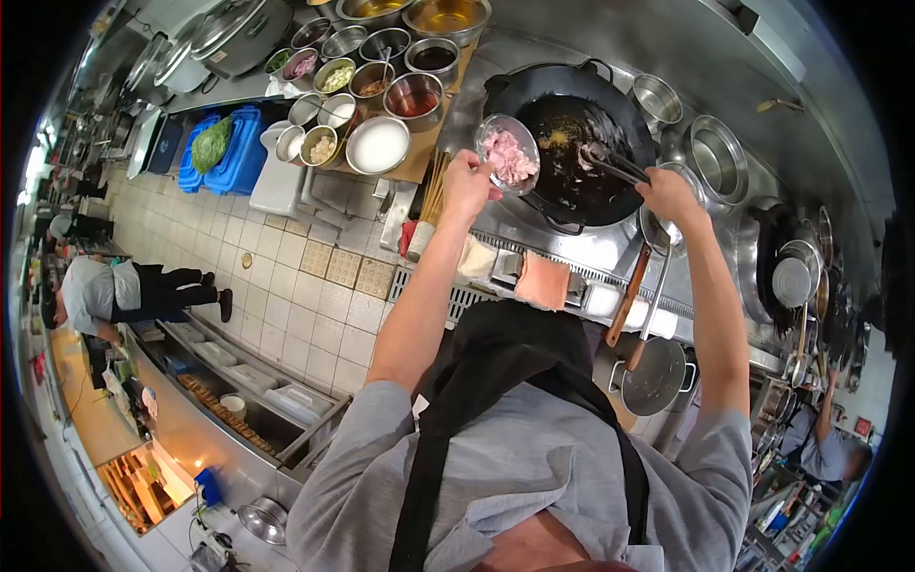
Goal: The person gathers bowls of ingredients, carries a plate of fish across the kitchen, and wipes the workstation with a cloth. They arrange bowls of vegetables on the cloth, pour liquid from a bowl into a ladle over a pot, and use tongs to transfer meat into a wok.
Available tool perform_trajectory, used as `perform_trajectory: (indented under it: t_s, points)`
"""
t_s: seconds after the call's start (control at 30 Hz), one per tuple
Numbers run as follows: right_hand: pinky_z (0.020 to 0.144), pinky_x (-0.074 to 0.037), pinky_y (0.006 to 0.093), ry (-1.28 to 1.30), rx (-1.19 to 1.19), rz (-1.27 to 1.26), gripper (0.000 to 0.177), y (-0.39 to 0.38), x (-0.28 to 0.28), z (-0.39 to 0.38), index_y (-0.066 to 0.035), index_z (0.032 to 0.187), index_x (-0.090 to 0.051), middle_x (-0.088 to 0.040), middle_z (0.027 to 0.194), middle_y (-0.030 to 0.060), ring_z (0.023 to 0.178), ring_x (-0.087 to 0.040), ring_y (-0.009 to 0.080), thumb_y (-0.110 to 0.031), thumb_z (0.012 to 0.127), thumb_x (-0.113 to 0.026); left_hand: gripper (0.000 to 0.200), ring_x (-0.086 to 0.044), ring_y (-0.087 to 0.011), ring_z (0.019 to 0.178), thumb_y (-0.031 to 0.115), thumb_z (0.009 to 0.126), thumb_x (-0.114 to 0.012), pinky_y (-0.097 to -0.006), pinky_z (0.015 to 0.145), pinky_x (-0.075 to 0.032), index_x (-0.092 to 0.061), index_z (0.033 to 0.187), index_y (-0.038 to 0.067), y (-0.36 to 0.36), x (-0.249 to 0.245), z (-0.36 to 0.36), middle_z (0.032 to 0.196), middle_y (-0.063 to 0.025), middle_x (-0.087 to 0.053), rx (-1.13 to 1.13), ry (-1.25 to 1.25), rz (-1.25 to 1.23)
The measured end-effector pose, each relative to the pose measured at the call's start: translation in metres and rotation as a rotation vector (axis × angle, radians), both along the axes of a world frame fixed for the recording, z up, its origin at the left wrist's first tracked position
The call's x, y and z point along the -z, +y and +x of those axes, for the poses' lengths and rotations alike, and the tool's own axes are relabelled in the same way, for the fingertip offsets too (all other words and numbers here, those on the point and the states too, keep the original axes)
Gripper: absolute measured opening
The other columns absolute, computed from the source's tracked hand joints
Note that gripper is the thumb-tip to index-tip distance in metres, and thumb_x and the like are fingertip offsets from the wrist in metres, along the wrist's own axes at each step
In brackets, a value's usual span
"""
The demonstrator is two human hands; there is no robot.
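Observation:
My left hand (469, 189) grips the near left rim of a clear bowl (490, 130) holding pieces of pale pink meat (511, 157). The bowl is tilted over the left edge of a large black wok (624, 105). My right hand (670, 195) is closed round dark tongs (620, 169), whose tips hold a piece of meat over the wok's middle. Dark oil (562, 172) lies in the wok, with a golden-brown patch (562, 132) at its upper left.
Several seasoning bowls, including a white-filled one (378, 145), stand on the left counter. Steel bowls (717, 159) and a strainer (660, 227) are at the right. Folded cloths (542, 281) lie along the front edge. One person (105, 291) stands far left, another (829, 443) far right.

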State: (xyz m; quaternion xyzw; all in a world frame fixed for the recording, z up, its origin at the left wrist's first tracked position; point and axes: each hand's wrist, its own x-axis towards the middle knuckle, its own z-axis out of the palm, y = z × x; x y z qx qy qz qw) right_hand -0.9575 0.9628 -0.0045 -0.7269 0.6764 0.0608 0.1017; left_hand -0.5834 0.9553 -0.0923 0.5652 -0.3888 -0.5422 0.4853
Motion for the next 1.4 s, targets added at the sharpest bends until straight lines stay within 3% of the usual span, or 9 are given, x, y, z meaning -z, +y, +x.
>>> perform_trajectory:
  t_s: [0.07,0.17,0.3,0.4,0.63,0.8,0.9,1.13,1.4]
  points:
    - [0.090,-0.052,0.0509,0.087,0.037,-0.056,0.033,-0.011,0.017,0.003,0.003,0.112,-0.065,-0.070,0.103,0.0285,0.103,-0.066,0.0449,-0.026,0.096,-0.061,0.016,-0.069,-0.0222,0.053,0.006,0.094,-0.065,-0.0320,0.043,-0.056,-0.054,0.099,-0.004,-0.001,-0.002,0.002,0.082,-0.0160,-0.066,0.009,-0.020,-0.020]
    - [0.089,-0.052,0.0525,-0.010,0.016,-0.164,0.032,0.005,-0.033,0.044,0.001,0.114,-0.063,-0.070,0.102,0.0274,0.101,-0.067,0.0448,-0.027,0.097,-0.060,0.016,-0.068,-0.0194,0.059,0.008,0.094,-0.067,-0.0319,0.047,-0.058,-0.055,0.098,-0.003,0.001,-0.018,0.006,0.082,-0.0119,-0.062,0.030,-0.070,-0.009]
    - [0.088,-0.052,0.0533,-0.134,-0.267,-0.031,0.032,0.038,-0.080,0.082,0.000,0.119,-0.061,-0.070,0.104,0.0252,0.100,-0.067,0.0438,-0.025,0.098,-0.060,0.017,-0.068,-0.0183,0.061,0.009,0.095,-0.068,-0.0321,0.048,-0.058,-0.055,0.097,-0.003,-0.001,-0.027,0.006,0.083,-0.0112,-0.061,0.085,-0.150,-0.024]
    - [0.087,-0.053,0.0520,-0.081,-0.312,-0.076,0.033,0.045,-0.062,0.088,0.001,0.120,-0.060,-0.069,0.105,0.0258,0.100,-0.067,0.0434,-0.023,0.097,-0.060,0.018,-0.069,-0.0191,0.060,0.008,0.095,-0.068,-0.0326,0.047,-0.058,-0.055,0.097,-0.004,-0.003,-0.027,0.001,0.083,-0.0126,-0.062,0.106,-0.170,-0.029]
    - [0.087,-0.053,0.0495,-0.304,-0.063,-0.052,0.033,0.071,-0.110,0.065,0.000,0.121,-0.068,-0.071,0.102,0.0244,0.098,-0.067,0.0428,-0.018,0.094,-0.063,0.018,-0.070,-0.0237,0.054,0.007,0.095,-0.065,-0.0344,0.045,-0.055,-0.054,0.100,-0.006,-0.006,-0.007,0.002,0.070,-0.0169,-0.067,0.045,-0.148,-0.043]
    - [0.088,-0.052,0.0495,-0.247,0.017,-0.146,0.033,0.063,-0.088,0.036,0.000,0.120,-0.069,-0.071,0.102,0.0259,0.098,-0.067,0.0436,-0.018,0.092,-0.064,0.018,-0.069,-0.0197,0.062,0.009,0.095,-0.068,-0.0329,0.047,-0.058,-0.054,0.096,-0.003,-0.012,-0.007,0.001,0.084,-0.0125,-0.061,0.073,-0.111,0.006]
    - [0.089,-0.052,0.0508,-0.192,0.026,-0.102,0.034,0.045,-0.068,0.032,0.000,0.119,-0.069,-0.071,0.103,0.0265,0.100,-0.066,0.0441,-0.020,0.093,-0.063,0.018,-0.070,-0.0228,0.054,0.008,0.095,-0.066,-0.0341,0.045,-0.054,-0.052,0.097,-0.004,-0.011,-0.013,-0.004,0.070,-0.0155,-0.067,0.073,-0.174,-0.049]
    - [0.089,-0.052,0.0537,-0.007,0.134,-0.040,0.033,-0.006,0.035,0.005,0.001,0.114,-0.065,-0.071,0.101,0.0292,0.101,-0.067,0.0459,-0.028,0.098,-0.060,0.017,-0.070,-0.0223,0.051,0.009,0.096,-0.065,-0.0340,0.047,-0.054,-0.052,0.095,-0.002,-0.014,-0.014,-0.009,0.066,-0.0138,-0.066,0.086,-0.179,-0.076]
    - [0.087,-0.054,0.0524,-0.151,-0.161,-0.103,0.035,0.061,-0.077,0.085,0.002,0.119,-0.060,-0.069,0.106,0.0254,0.099,-0.067,0.0443,-0.026,0.097,-0.062,0.014,-0.069,-0.0216,0.052,0.009,0.096,-0.064,-0.0354,0.047,-0.054,-0.054,0.094,-0.001,-0.002,-0.031,-0.012,0.066,-0.0139,-0.067,0.099,-0.264,-0.114]
